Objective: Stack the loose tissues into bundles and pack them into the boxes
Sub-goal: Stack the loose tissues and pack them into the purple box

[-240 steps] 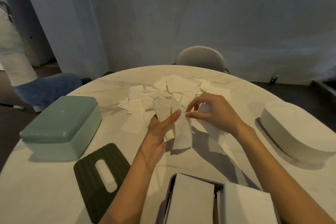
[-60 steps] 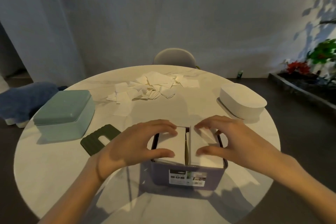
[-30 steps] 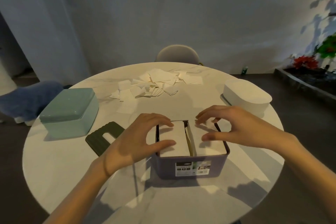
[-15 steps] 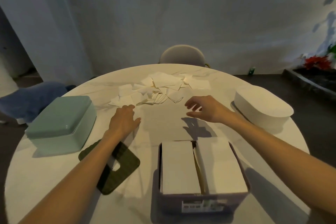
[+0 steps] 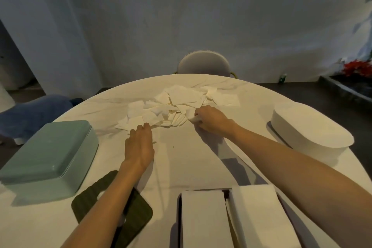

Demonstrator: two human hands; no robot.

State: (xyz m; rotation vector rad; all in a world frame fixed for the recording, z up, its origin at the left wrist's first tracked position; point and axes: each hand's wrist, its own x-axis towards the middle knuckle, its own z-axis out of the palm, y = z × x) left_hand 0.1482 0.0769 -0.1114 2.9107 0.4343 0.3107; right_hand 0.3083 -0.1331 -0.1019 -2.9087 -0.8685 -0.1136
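The loose tissues lie in a messy pile at 12 o'clock on the round table, toward its far edge. The right hand is at the pile's near right edge with the fingers curled; it seems to pinch one or two sheets, but the fingertips are hidden behind the knuckles, so I cannot be sure. The left hand rests flat at the pile's near left edge, fingers straight and together, touching the nearest sheets and holding nothing.

The open box sits at 6 o'clock, already holding two white bundles side by side. A green box with its lid on stands at 9 o'clock, a white box at 3 o'clock, and a dark lid with a slot lies at 7 o'clock under the left forearm.

The step in hand is, in my judgement, to gather sheets for a new bundle. To do it well, the right hand should lift only a few sheets at once, because thin tissue slides and folds easily. The left hand should press the pile lightly so it does not drag along. It is better to align the edges of each sheet on the table before adding the next, otherwise the bundle probably will not fit the box neatly.
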